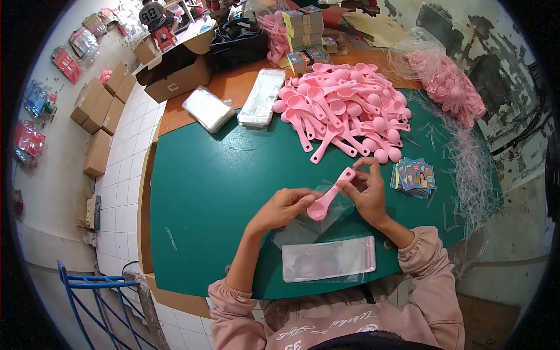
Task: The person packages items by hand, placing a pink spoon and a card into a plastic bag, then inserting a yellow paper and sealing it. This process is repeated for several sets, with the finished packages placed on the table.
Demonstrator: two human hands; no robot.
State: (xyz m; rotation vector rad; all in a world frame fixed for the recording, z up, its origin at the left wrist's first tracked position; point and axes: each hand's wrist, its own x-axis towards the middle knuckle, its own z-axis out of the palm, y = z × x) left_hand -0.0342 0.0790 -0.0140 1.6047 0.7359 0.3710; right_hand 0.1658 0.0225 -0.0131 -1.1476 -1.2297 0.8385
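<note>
A pink plastic spoon point(322, 204) slants between my hands over the table. My left hand point(283, 209) is closed at its bowl end, with thumb and finger on a clear plastic bag point(300, 230) that hangs around and below the spoon. My right hand point(368, 191) pinches the spoon near the handle, its index finger curled above the holed tip. In front of my body lies a stack of clear bags point(328, 260). Beyond my hands spreads a big heap of pink spoons point(344, 105). Small printed cards point(415, 177) are piled to the right of my right hand.
More stacks of clear bags point(261, 98) lie at the table's far left. Banded card bundles point(303, 26) stand behind the spoons. A bag of pink spoons point(446, 87) and plastic scraps point(472, 169) line the right edge. A blue metal rail point(99, 283) is at lower left.
</note>
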